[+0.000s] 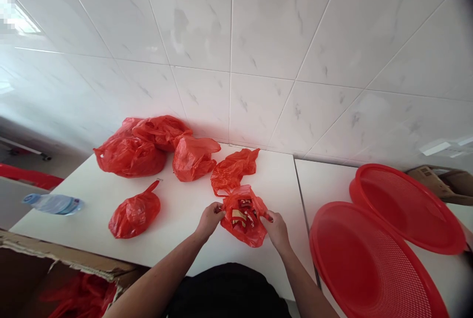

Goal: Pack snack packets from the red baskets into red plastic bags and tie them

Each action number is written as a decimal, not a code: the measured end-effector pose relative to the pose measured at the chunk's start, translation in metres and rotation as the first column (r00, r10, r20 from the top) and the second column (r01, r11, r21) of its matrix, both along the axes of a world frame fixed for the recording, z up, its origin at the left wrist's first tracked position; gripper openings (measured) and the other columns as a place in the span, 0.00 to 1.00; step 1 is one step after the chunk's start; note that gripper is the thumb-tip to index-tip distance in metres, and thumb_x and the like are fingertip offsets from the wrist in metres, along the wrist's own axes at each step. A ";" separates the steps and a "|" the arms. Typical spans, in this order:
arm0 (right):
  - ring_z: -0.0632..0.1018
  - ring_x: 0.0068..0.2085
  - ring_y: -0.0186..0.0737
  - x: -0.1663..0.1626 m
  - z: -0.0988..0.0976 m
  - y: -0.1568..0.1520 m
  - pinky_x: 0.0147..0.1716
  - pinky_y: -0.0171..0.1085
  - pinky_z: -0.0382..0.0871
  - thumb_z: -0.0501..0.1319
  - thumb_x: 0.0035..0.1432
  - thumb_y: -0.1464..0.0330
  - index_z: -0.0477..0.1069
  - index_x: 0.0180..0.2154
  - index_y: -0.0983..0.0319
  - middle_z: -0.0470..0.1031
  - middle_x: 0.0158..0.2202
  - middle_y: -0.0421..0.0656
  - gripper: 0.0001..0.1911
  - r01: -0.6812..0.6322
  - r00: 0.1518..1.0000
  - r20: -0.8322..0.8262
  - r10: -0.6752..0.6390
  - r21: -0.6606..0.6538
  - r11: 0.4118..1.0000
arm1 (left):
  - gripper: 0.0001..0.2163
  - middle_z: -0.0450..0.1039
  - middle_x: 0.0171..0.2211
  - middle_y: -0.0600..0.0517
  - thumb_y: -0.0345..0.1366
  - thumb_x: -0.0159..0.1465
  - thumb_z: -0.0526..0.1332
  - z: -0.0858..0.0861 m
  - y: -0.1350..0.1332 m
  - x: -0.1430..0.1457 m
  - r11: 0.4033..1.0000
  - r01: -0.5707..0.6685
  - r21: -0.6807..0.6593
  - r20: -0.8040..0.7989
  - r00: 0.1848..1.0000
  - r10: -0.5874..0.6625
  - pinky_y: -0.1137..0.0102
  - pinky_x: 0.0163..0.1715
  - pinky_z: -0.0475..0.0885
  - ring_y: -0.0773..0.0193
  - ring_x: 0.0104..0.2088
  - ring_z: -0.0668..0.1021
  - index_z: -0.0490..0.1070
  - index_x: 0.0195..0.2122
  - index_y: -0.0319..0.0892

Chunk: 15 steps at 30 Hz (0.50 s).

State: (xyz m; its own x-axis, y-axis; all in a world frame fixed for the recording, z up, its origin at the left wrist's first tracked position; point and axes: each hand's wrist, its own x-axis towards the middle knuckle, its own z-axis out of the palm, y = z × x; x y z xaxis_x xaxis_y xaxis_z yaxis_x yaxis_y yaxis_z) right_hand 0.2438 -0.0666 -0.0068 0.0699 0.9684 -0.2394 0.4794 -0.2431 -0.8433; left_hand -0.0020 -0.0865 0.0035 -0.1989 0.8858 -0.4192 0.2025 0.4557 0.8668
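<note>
A small red plastic bag [244, 217] lies on the white table [177, 209] in front of me, with packets showing inside its mouth. My left hand [210, 219] pinches the bag's left edge. My right hand [276, 229] pinches its right edge, so the bag is held open between both hands. Just behind it lies a crumpled, flat red bag [233, 169].
Several filled red bags sit on the table: a tied one [135, 213] at left, a big one [129, 153] and another [192, 158] by the tiled wall. Two red mesh trays [369, 264] [406, 207] lie at right. A water bottle [53, 203] and cardboard box [55, 264] are at left.
</note>
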 end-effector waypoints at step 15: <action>0.76 0.44 0.47 0.052 0.104 -0.007 0.37 0.39 0.70 0.62 0.51 0.55 0.70 0.35 0.58 0.75 0.47 0.46 0.15 0.426 0.889 -0.234 -0.393 0.109 0.898 | 0.09 0.73 0.32 0.51 0.41 0.57 0.61 0.116 0.015 0.004 0.931 -0.054 0.361 0.166 0.986 -0.007 0.69 0.35 0.69 0.64 0.33 0.73 0.71 0.34 0.41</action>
State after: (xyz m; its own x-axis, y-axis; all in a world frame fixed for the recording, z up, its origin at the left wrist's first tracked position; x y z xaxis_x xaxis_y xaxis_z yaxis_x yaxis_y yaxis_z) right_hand 0.2953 -0.0736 0.0969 0.4345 0.8894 -0.1418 0.1817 -0.2408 -0.9534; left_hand 0.0016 -0.0717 0.1199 -0.1786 0.9790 -0.0984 0.0391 0.1070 0.9935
